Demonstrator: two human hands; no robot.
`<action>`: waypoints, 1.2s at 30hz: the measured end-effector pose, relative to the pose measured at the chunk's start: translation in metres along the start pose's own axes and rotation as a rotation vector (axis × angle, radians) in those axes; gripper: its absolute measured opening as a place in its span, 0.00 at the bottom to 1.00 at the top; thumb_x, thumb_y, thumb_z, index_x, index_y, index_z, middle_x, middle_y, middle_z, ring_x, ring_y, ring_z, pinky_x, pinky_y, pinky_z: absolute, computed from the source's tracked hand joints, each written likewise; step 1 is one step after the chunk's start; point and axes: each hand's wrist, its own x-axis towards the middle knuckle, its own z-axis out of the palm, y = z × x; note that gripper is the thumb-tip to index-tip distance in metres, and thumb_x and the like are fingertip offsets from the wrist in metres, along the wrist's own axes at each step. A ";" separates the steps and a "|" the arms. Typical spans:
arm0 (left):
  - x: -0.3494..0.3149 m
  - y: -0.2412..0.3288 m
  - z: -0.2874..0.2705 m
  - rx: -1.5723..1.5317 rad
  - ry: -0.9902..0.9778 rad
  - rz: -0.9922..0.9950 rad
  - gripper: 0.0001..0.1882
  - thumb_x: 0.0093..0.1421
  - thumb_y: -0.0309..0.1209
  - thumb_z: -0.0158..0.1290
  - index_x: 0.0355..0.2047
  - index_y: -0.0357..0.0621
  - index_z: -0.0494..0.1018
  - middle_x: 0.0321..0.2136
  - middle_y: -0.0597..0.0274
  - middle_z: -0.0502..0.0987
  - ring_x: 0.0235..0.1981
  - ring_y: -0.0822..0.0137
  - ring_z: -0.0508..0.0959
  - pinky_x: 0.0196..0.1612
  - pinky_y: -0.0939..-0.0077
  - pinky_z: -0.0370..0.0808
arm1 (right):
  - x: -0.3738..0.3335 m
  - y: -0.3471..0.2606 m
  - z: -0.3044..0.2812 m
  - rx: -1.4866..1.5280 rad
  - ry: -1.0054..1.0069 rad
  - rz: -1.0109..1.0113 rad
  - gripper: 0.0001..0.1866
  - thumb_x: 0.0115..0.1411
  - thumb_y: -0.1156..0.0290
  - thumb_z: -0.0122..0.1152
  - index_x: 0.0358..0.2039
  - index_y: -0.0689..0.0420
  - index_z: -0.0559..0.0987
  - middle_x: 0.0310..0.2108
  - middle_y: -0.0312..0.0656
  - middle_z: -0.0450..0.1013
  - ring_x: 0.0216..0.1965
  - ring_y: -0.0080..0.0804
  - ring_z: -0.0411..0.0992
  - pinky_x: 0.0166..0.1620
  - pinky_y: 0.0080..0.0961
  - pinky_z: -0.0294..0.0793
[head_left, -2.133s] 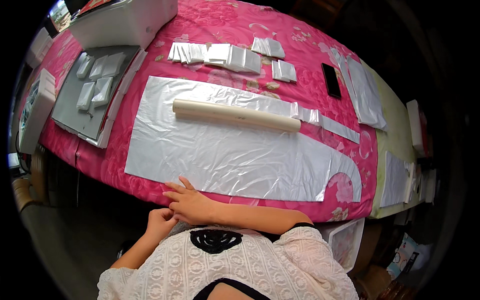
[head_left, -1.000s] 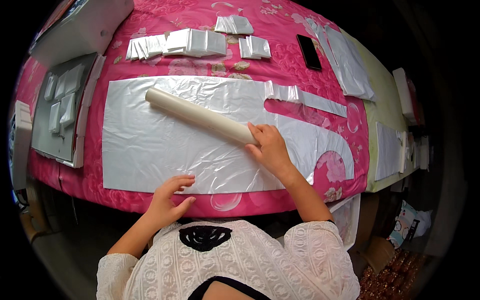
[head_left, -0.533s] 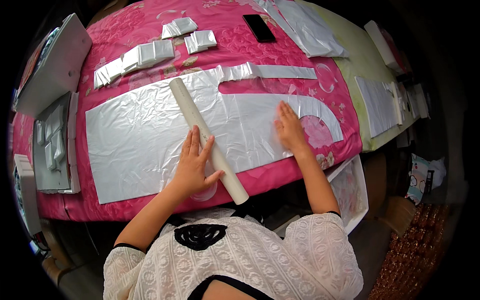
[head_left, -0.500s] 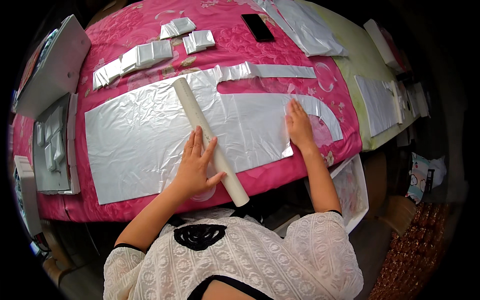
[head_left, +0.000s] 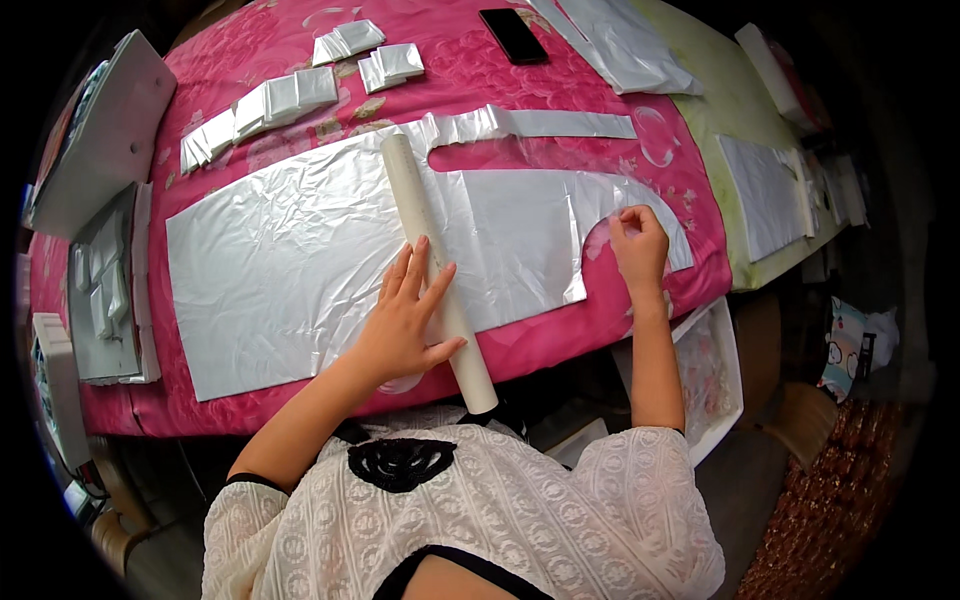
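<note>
A thin silvery-white plastic sheet [head_left: 270,260], shaped like an apron with strap-like strips at its right end, lies spread and creased on the pink cloth. Across its middle rests a long off-white tube [head_left: 408,190], its near end jutting past the table edge. My left hand [head_left: 408,315] lies on the tube and the sheet beside it, fingers spread and not wrapped round. Over the curved strip at the right, my right hand [head_left: 640,245] is closed, fingertips drawn to the thumb. Whether it has anything in it is hidden.
Folded plastic packets [head_left: 285,100] line the far left, with more packets [head_left: 100,270] on a grey tray at the left. A black phone [head_left: 513,36] and another plastic sheet [head_left: 625,50] lie at the far side. A white bin [head_left: 722,400] stands below the right edge.
My right hand has lifted from flat on the sheet, moved right and curled its fingers. The tube now stands more upright in view, its far end shifted right, with my left hand still on it.
</note>
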 end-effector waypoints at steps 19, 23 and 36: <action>-0.123 -0.156 -0.142 -0.865 0.040 -0.982 0.08 0.55 0.28 0.52 0.34 0.39 0.73 0.28 0.61 0.78 0.29 0.73 0.78 0.31 0.81 0.72 | -0.137 -0.166 0.015 -0.316 -0.906 0.074 0.27 0.46 0.49 0.65 0.31 0.63 0.74 0.27 0.48 0.74 0.29 0.45 0.74 0.32 0.36 0.72; -0.138 -0.180 -0.156 -0.562 0.004 -0.971 0.08 0.53 0.24 0.51 0.34 0.36 0.73 0.27 0.60 0.78 0.28 0.72 0.78 0.31 0.81 0.72 | -0.155 -0.149 0.022 -0.251 -0.974 0.100 0.28 0.48 0.47 0.61 0.26 0.64 0.72 0.19 0.52 0.72 0.23 0.50 0.73 0.28 0.41 0.71; -0.016 -0.045 -0.024 -0.004 0.253 -0.090 0.29 0.53 0.22 0.49 0.56 0.35 0.58 0.60 0.48 0.56 0.59 0.49 0.59 0.60 0.62 0.58 | -0.148 -0.149 0.020 -0.180 -1.036 0.177 0.25 0.47 0.50 0.63 0.26 0.65 0.75 0.22 0.55 0.73 0.26 0.50 0.74 0.31 0.39 0.72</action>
